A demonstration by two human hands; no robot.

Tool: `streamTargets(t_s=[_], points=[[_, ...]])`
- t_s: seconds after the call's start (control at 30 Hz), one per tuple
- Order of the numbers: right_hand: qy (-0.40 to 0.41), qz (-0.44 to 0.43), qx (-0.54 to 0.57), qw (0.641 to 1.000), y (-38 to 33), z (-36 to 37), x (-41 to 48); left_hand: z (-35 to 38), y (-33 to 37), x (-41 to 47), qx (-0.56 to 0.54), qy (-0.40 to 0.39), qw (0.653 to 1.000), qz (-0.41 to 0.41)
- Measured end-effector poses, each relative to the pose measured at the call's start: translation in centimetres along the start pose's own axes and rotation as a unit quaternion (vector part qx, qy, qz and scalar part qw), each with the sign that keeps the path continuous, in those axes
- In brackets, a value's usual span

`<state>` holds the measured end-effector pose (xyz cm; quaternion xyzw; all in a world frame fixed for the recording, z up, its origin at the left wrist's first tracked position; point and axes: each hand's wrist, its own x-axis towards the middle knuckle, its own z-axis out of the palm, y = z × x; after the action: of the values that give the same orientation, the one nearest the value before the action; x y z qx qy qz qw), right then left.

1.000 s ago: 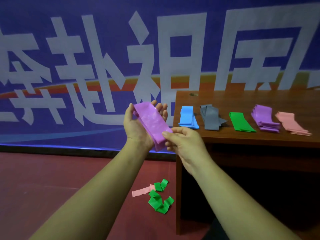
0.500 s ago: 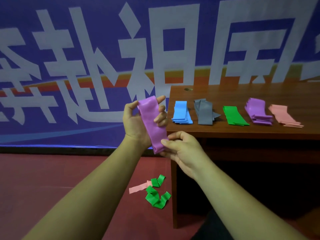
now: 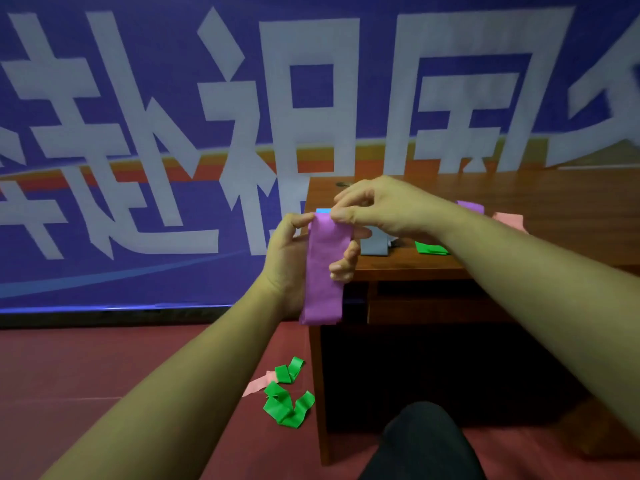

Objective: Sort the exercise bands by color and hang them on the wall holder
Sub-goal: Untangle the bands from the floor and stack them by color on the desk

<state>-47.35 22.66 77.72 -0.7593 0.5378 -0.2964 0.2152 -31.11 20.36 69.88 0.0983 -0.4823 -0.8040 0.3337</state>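
Wooden desk (image 3: pixel 571 209) against blue banner (image 3: pixel 138 98), red floor (image 3: pixel 104 375) strewn with green bands (image 3: pixel 285 407)

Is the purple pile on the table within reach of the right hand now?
Probably yes: the right hand hovers close to the purple pile, nothing between, though it pinches a purple band.

Purple band (image 3: pixel 323 271): plain, no pattern. Worktop (image 3: pixel 554 202) is finished in reddish-brown wood. Laid on it: blue band (image 3: pixel 323 211), grey band (image 3: pixel 374 245), green band (image 3: pixel 431 248), purple stack (image 3: pixel 470 206), pink band (image 3: pixel 509 220). Floor (image 3: pixel 104 375) is coloured dark red, with green strips (image 3: pixel 285 407) and pink strip (image 3: pixel 258 384). Banner (image 3: pixel 138 271) is printed blue with white characters and an orange-yellow stripe.
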Motion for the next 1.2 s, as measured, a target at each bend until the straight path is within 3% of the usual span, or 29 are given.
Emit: streamTargets(t_s=[0.2,0.37,0.67,0.93,1.1,1.2], points=[[-0.033,0.020,0.027,0.999,0.9,-2.5,1.0,0.5,-1.2,1.3,-0.015,-0.001,1.000,-0.019],[0.016,0.093,0.134,0.987,2.6,-6.0,1.3,2.1,-3.2,3.1,0.062,0.050,0.997,0.014],[0.102,0.158,0.119,0.975,6.8,-11.0,-0.5,6.3,-5.0,7.5,0.073,0.007,0.997,-0.018],[0.168,0.245,0.154,0.942,12.7,-15.8,-3.2,9.5,-5.8,12.7,0.118,-0.002,0.991,-0.064],[0.209,0.297,0.213,0.907,16.4,-18.0,-4.2,9.6,-5.5,17.7,0.263,0.090,0.959,-0.051],[0.243,0.322,0.222,0.887,19.0,-18.9,-4.8,9.1,-5.1,19.9,0.371,0.046,0.925,-0.073]])
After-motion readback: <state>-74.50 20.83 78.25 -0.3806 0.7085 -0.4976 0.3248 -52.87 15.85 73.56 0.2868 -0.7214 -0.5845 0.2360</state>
